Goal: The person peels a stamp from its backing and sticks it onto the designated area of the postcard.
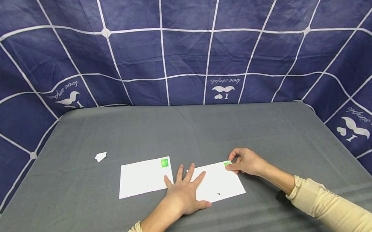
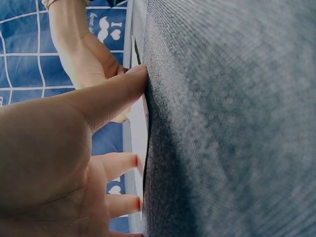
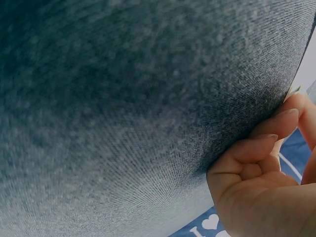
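Observation:
In the head view a white envelope [image 1: 218, 182] lies on the grey surface with a small dark mark near its lower edge. My left hand [image 1: 185, 195] spreads its fingers over the envelope's left side, thumb at the near edge. The left wrist view shows that thumb [image 2: 123, 89] and the fingertips touching the envelope [image 2: 139, 128]. At the upper right corner, my right hand [image 1: 247, 162] pinches a green stamp [image 1: 227, 163] between thumb and forefinger, the other fingers curled. The right wrist view has only a sliver of green by the fingertips; whether the stamp is stuck down I cannot tell.
A second white envelope [image 1: 143, 179] with a green stamp [image 1: 165, 163] at its upper right corner lies to the left. Farther left are white paper scraps [image 1: 101, 156]. A blue curtain [image 1: 186, 51] with white lines surrounds the grey cloth surface [image 1: 160, 130].

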Action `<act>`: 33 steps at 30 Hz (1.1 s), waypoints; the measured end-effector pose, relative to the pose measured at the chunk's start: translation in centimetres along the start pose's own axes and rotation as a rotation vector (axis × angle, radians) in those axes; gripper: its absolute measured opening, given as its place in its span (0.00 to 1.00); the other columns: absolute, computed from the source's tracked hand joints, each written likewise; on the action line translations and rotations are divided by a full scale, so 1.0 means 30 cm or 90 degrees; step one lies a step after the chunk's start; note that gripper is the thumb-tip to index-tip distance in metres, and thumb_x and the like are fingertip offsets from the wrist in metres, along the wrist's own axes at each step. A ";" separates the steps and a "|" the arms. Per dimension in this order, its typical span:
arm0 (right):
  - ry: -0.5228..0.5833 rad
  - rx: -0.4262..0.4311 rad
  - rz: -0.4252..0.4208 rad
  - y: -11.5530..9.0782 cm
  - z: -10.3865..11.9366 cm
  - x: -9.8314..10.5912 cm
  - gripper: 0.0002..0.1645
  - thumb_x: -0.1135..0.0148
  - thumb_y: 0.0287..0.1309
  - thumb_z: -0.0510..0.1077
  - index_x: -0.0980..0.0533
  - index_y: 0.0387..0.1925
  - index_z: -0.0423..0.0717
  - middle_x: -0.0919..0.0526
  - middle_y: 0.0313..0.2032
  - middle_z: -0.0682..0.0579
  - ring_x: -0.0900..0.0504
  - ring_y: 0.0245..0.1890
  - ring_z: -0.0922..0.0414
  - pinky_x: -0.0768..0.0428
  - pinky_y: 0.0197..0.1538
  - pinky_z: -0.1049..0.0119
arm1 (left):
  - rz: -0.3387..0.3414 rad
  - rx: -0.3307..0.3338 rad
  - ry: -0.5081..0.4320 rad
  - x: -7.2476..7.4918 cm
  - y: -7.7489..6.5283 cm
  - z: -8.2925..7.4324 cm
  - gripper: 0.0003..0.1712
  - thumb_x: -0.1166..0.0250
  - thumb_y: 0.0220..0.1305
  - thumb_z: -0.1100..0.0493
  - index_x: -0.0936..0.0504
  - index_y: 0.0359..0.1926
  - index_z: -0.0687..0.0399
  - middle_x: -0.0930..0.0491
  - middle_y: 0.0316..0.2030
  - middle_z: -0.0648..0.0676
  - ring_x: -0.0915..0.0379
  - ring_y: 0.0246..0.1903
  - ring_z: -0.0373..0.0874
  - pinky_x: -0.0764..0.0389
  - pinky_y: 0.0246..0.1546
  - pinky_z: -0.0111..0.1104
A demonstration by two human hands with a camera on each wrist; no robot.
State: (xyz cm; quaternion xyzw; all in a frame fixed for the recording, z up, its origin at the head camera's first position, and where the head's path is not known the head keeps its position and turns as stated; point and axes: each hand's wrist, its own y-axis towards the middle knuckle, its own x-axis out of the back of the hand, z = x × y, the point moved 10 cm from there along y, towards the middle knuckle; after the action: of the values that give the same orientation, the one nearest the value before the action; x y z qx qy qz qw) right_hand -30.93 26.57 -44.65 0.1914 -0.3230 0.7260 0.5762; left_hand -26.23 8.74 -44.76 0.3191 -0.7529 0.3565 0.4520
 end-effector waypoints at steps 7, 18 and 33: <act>-0.006 0.002 -0.008 0.001 0.001 0.005 0.15 0.29 0.50 0.39 0.27 0.35 0.39 0.24 0.16 0.52 0.31 0.15 0.60 0.33 0.19 0.68 | 0.005 0.002 0.000 -0.004 0.004 0.003 0.49 0.34 0.50 0.31 0.38 0.71 0.39 0.49 0.72 0.56 0.59 0.70 0.62 0.53 0.53 0.72; -0.009 0.008 -0.014 -0.004 -0.004 0.004 0.17 0.27 0.49 0.39 0.27 0.36 0.40 0.24 0.16 0.52 0.36 0.14 0.61 0.39 0.17 0.70 | -0.002 -0.002 -0.004 -0.004 0.003 0.001 0.49 0.34 0.50 0.31 0.38 0.71 0.39 0.49 0.72 0.57 0.59 0.70 0.62 0.53 0.53 0.72; -0.090 -0.001 -0.082 -0.003 -0.012 0.009 0.17 0.40 0.63 0.53 0.28 0.38 0.42 0.27 0.13 0.54 0.35 0.12 0.62 0.41 0.16 0.71 | 0.001 -0.003 -0.004 -0.001 -0.001 0.002 0.48 0.34 0.51 0.31 0.39 0.71 0.39 0.49 0.72 0.56 0.59 0.70 0.62 0.53 0.53 0.72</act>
State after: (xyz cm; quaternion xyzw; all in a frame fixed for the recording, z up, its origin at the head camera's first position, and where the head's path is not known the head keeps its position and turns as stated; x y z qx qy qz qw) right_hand -30.88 27.02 -44.69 0.2619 -0.3509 0.6718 0.5974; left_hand -26.21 8.68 -44.78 0.3185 -0.7552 0.3544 0.4501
